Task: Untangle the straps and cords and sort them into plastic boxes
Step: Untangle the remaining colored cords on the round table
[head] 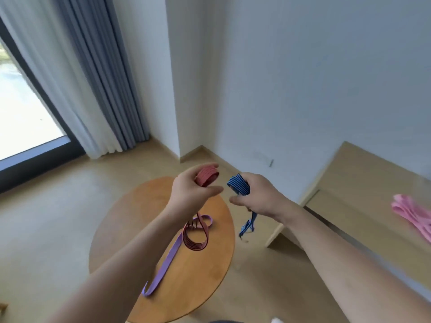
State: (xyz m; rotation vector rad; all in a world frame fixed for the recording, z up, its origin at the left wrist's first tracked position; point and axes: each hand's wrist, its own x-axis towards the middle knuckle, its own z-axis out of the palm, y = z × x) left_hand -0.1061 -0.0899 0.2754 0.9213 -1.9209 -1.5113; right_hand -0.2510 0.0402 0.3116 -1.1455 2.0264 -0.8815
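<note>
Two bare forearms reach forward over a round wooden table (200,276). The left hand (191,192) pinches a bundle of red strap (206,177), fingers above it and thumb below. More loops of the same strap hang well below those fingers. Just beside the left fingertips, but apart from them, the right hand (258,194) curls its fingers round a blue striped strap (239,184), whose tail dangles under the palm. Beneath the left fingers a purple strap (168,255) lies on the table. Well to the right of the right fingers, pink straps (410,215) lie on a pale wooden desk (349,183).
</note>
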